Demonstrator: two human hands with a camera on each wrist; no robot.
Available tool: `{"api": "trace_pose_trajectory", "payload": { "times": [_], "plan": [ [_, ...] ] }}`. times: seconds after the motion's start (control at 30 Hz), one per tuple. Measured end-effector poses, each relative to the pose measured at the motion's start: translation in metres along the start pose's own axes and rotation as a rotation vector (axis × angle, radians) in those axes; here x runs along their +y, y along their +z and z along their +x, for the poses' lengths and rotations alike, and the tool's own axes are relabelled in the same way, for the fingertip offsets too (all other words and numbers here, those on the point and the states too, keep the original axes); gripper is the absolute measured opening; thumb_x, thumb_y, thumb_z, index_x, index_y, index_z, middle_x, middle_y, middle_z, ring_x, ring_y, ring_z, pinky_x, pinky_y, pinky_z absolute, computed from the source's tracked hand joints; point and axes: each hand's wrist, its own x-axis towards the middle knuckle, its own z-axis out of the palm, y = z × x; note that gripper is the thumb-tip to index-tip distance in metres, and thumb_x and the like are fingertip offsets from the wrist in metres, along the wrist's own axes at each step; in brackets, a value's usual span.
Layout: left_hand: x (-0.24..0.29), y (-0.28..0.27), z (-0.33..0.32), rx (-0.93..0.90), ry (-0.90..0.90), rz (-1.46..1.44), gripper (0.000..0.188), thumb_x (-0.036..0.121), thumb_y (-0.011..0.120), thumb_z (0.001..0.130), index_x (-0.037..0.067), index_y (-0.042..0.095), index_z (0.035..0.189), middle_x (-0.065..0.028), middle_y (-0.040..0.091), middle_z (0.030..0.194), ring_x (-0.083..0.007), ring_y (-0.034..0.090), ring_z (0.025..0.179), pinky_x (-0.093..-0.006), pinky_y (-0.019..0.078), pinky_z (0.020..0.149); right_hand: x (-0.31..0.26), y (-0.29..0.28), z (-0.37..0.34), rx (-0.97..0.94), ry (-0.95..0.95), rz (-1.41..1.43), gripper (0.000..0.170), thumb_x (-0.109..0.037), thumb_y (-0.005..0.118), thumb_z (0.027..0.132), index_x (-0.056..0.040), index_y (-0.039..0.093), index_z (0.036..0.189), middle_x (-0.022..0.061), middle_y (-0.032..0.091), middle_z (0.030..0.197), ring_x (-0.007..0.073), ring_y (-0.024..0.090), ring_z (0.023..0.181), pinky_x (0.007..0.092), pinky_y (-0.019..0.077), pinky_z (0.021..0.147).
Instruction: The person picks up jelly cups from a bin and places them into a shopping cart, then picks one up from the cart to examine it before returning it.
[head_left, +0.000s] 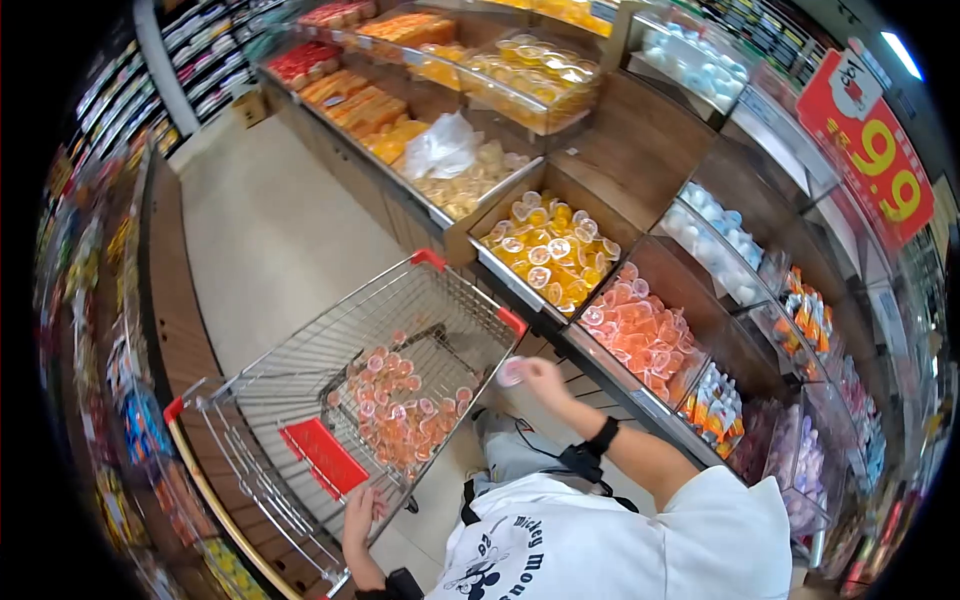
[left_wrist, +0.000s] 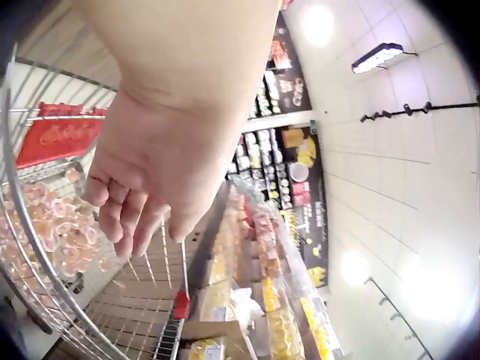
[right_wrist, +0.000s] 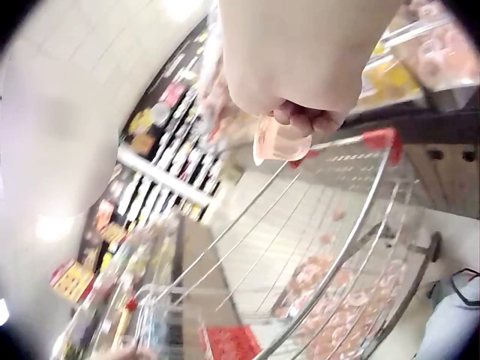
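My right hand (head_left: 545, 385) pinches a pink jelly cup (head_left: 512, 371) just outside the cart's near side rim; in the right wrist view the cup (right_wrist: 282, 139) hangs under the curled fingers of the hand (right_wrist: 300, 82). The metal cart (head_left: 300, 370) holds a heap of pink jelly cups (head_left: 405, 410). My left hand (head_left: 362, 515) is at the cart's near edge beside the red panel (head_left: 323, 456). In the left wrist view that hand (left_wrist: 154, 165) has its fingers loosely bent with nothing seen in them.
Right of the cart are bins of yellow cups (head_left: 550, 250) and pink cups (head_left: 640, 330). A white plastic bag (head_left: 442, 147) lies on the farther bins. Shelves of packaged goods (head_left: 150, 440) line the left, and a floor aisle (head_left: 260, 210) runs beyond the cart.
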Motion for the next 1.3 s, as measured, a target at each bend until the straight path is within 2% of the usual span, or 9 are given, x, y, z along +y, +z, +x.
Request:
{"api": "trace_pose_trajectory", "payload": {
  "times": [0.13,0.27,0.47,0.57,0.77,0.97,1.03,1.2,1.3],
  "plan": [
    [-0.017,-0.017,0.011,0.177,-0.107,-0.097,0.023,0.023,0.036,0.079,0.002,0.045,0.079,-0.0047,0.048,0.056,-0.0063,0.044,0.044,-0.0155,0.0299,0.036,0.059,-0.100,0.031,0.638,0.124,-0.307,0.025,-0.021,0.041,0.075,0.0010,0.052,0.071,0.0083,0.051,0.059,0.0156,0.048,0.055,0.0283,0.0374,0.051],
    [-0.004,-0.015,0.047,0.163,-0.076,-0.035,0.020,0.021,0.038,0.078,0.003,0.046,0.080,-0.0051,0.048,0.055,-0.0059,0.042,0.042,-0.0148,0.0289,0.035,0.075,-0.126,0.053,0.631,0.041,-0.488,0.020,-0.018,0.040,0.075,0.0006,0.047,0.072,0.0168,0.050,0.061,0.0283,0.050,0.058,0.0348,0.0371,0.052],
    [0.029,0.013,0.115,0.080,-0.015,0.143,0.019,0.018,0.038,0.078,0.002,0.047,0.082,-0.0044,0.051,0.061,-0.0074,0.046,0.050,-0.0171,0.0341,0.042,0.017,-0.043,0.088,0.370,-0.127,-0.628,0.012,-0.014,0.043,0.072,-0.0021,0.043,0.075,0.0162,0.048,0.060,0.0300,0.049,0.057,0.0360,0.0379,0.051],
    [0.031,0.027,0.144,0.082,0.036,0.220,0.018,0.015,0.039,0.077,0.000,0.047,0.083,-0.0046,0.051,0.062,-0.0091,0.049,0.055,-0.0192,0.0380,0.046,-0.001,0.016,0.112,-0.105,-0.291,-0.601,0.012,-0.015,0.043,0.072,-0.0027,0.043,0.074,0.0156,0.048,0.059,0.0292,0.049,0.057,0.0366,0.0380,0.050],
    [0.011,0.050,0.213,0.042,0.127,0.720,0.016,0.012,0.043,0.072,0.000,0.046,0.083,-0.0144,0.052,0.071,-0.0229,0.053,0.060,-0.0284,0.0417,0.052,0.098,0.149,0.201,-0.596,0.152,-0.637,0.020,-0.021,0.043,0.071,-0.0026,0.044,0.079,0.0155,0.052,0.070,0.0296,0.051,0.064,0.0369,0.0395,0.056],
    [0.003,0.048,0.231,0.215,0.162,0.684,0.015,0.013,0.046,0.071,0.003,0.046,0.082,-0.0148,0.051,0.069,-0.0248,0.051,0.059,-0.0310,0.0401,0.052,0.238,0.264,0.302,-0.561,0.331,-0.837,0.031,-0.026,0.037,0.073,-0.0007,0.044,0.088,0.0209,0.051,0.076,0.0336,0.049,0.070,0.0381,0.0383,0.063],
    [-0.006,0.040,0.221,0.240,-0.044,0.599,0.015,0.014,0.046,0.071,0.003,0.047,0.082,-0.0136,0.051,0.066,-0.0245,0.051,0.057,-0.0305,0.0397,0.051,0.261,0.289,0.316,-0.375,0.217,-0.602,0.031,-0.028,0.037,0.073,-0.0027,0.048,0.086,0.0208,0.051,0.078,0.0320,0.049,0.073,0.0376,0.0379,0.066],
    [-0.031,0.025,0.187,0.326,-0.361,0.501,0.014,0.015,0.046,0.071,0.004,0.047,0.079,-0.0125,0.052,0.068,-0.0256,0.051,0.060,-0.0337,0.0398,0.054,0.243,0.312,0.335,-0.451,0.552,-0.818,0.036,-0.033,0.029,0.077,-0.0039,0.050,0.085,0.0190,0.050,0.085,0.0344,0.048,0.077,0.0382,0.0390,0.065],
    [-0.051,0.027,0.171,0.340,-0.383,0.417,0.015,0.017,0.045,0.072,0.004,0.047,0.080,-0.0133,0.052,0.067,-0.0249,0.052,0.061,-0.0335,0.0399,0.055,0.312,0.318,0.332,-0.566,0.312,-0.844,0.034,-0.031,0.032,0.077,-0.0046,0.053,0.082,0.0179,0.052,0.082,0.0324,0.050,0.074,0.0357,0.0398,0.063]
  ]
}}
